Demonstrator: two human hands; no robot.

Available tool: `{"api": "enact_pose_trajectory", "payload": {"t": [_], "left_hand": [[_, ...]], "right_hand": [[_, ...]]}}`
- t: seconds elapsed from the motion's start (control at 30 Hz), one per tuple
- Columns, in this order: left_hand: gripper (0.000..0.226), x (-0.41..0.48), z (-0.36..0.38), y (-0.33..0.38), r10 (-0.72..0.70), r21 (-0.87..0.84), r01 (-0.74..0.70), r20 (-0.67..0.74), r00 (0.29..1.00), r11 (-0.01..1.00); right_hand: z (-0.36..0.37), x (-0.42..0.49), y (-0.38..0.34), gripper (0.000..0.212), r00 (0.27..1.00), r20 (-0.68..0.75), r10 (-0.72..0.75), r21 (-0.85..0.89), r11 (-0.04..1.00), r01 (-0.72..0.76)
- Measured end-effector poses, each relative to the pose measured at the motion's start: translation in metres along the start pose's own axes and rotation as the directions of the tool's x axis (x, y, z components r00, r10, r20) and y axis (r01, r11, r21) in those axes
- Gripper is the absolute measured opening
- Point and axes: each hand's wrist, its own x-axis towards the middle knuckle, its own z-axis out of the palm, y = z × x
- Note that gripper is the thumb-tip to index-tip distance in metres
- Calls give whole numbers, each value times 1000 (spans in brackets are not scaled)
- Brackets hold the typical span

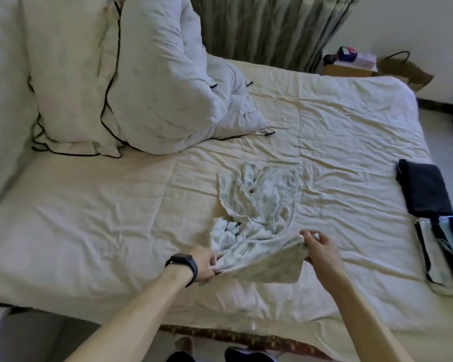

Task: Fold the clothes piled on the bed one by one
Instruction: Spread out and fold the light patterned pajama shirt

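Left hand [205,259] and right hand [319,249], both pinched on pale shirt [262,205]; folded dark clothes [424,189] right, pillows [154,87] beyond.

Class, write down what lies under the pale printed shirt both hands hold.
The cream bedsheet shows all round the shirt, so it lies on that. The left hand and right hand pinch its near edge. Anything beneath the crumpled cloth is covered.
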Motion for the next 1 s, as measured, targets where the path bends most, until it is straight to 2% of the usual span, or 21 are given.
{"api": "enact_pose_trajectory", "payload": {"t": [0.1,0.2,0.3,0.43,0.47,0.53,0.6,0.63,0.7,0.8,0.87,0.93,1.0], "left_hand": [[21,-30,-14,-41,-42,-4,42,-95,995,999],[19,-50,-31,-66,-12,-7,11,-169,986,1000],[21,-59,-50,-68,18,-102,-47,-264,964,994],[23,-70,-70,-45,51,-316,-173,-360,931,933],[23,-73,-73,-37,54,-399,-215,-376,925,892],[23,-81,-81,-18,57,-528,-287,-409,911,799],[25,-89,-92,4,73,-558,-353,-461,884,751],[26,-94,-99,16,101,-524,-378,-481,871,763],[27,-106,-118,43,172,-453,-429,-504,846,782],[25,-130,-157,87,299,-424,-544,-518,801,724],[24,-151,-189,117,370,-375,-610,-541,755,698],[25,-176,-225,145,420,-312,-678,-595,685,665],[30,-206,-261,169,452,-265,-745,-656,604,612]], "right_hand": [[-9,-23,-16,20,974,-191,-122,-55,992,114],[-14,-41,-23,22,941,-279,-194,-118,979,167],[-18,-55,-25,14,886,-375,-274,-239,952,193],[-24,-73,-13,20,857,-431,-284,-220,954,205],[-27,-76,-11,24,870,-401,-287,-219,952,213],[-33,-83,-8,51,935,-197,-295,-338,916,218],[-32,-90,-6,78,967,18,-254,-506,832,228],[-27,-96,-6,81,966,71,-247,-521,817,247],[-14,-107,-7,81,952,127,-280,-438,845,307],[5,-127,-35,87,910,187,-370,-216,888,405],[10,-134,-72,92,876,163,-455,-47,883,467],[7,-142,-121,76,831,85,-550,27,835,550],[-4,-148,-173,28,741,-35,-670,-12,742,670]]}}
